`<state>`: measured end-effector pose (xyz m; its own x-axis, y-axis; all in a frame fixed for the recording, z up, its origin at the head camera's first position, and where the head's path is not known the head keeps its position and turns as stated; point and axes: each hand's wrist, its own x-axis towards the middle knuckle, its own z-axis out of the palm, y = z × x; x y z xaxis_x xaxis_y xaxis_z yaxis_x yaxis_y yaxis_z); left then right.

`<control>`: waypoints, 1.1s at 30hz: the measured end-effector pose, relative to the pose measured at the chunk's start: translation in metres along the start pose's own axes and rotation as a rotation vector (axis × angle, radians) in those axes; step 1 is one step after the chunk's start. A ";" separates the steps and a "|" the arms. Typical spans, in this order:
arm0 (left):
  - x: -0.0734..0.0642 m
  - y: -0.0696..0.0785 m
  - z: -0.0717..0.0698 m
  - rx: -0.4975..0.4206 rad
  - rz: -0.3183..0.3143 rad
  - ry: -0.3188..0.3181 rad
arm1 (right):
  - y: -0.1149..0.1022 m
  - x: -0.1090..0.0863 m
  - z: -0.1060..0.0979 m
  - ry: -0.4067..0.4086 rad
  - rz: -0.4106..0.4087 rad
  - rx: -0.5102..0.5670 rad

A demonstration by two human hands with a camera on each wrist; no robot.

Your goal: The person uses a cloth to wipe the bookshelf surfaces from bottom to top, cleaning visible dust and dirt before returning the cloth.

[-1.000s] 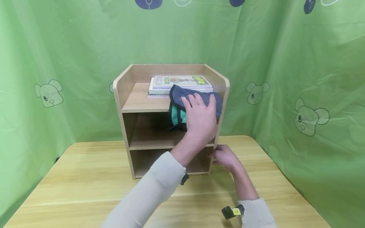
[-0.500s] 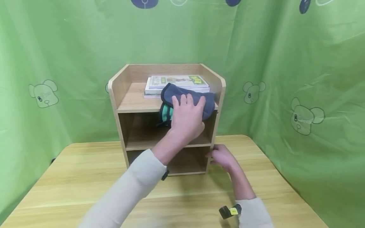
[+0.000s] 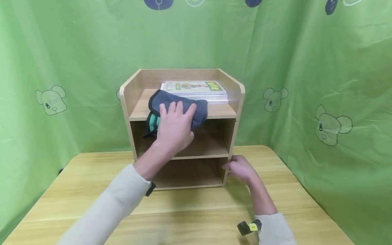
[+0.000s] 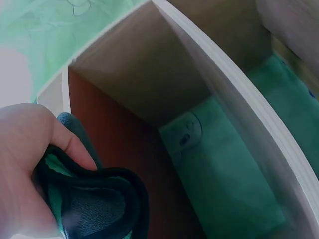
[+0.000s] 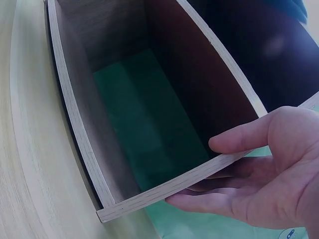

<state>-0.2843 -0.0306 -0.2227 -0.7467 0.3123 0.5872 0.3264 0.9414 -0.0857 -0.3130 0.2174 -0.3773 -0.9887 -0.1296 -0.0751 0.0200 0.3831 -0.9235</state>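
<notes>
A small wooden shelf unit (image 3: 240, 102) stands on the table. My left hand (image 3: 174, 131) holds a folded blue-grey and green cloth (image 3: 200, 112) with black edging at the front edge of its top shelf. In the left wrist view the cloth (image 4: 97, 211) is bunched between the thumb and fingers, and part of the hand is out of frame. My right hand (image 3: 242, 169) grips the unit's right side panel low down. The right wrist view shows the thumb inside the lower compartment and the other fingers outside the panel (image 5: 164, 191).
Several books (image 3: 196, 87) lie stacked on the top shelf, behind the cloth. Two compartments lie below. The light wood table (image 3: 101, 204) extends around the unit, with a green printed curtain (image 3: 92, 44) behind and at the sides.
My left hand has moved left along the top shelf's front edge with the cloth, away from the right side panel. My right hand keeps its grip on the panel.
</notes>
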 end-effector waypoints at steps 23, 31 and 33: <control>-0.014 -0.054 -0.013 -0.097 -0.075 -0.021 | 0.001 0.000 -0.004 -0.035 0.004 0.007; -0.016 -0.051 -0.013 -0.067 -0.073 0.003 | 0.000 -0.001 -0.006 -0.033 0.004 0.013; -0.017 -0.053 -0.013 -0.065 -0.067 0.005 | -0.001 -0.001 -0.005 -0.037 0.004 0.013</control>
<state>-0.2814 -0.0871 -0.2172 -0.7654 0.2477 0.5939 0.3124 0.9499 0.0063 -0.3129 0.2215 -0.3742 -0.9824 -0.1623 -0.0926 0.0260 0.3718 -0.9279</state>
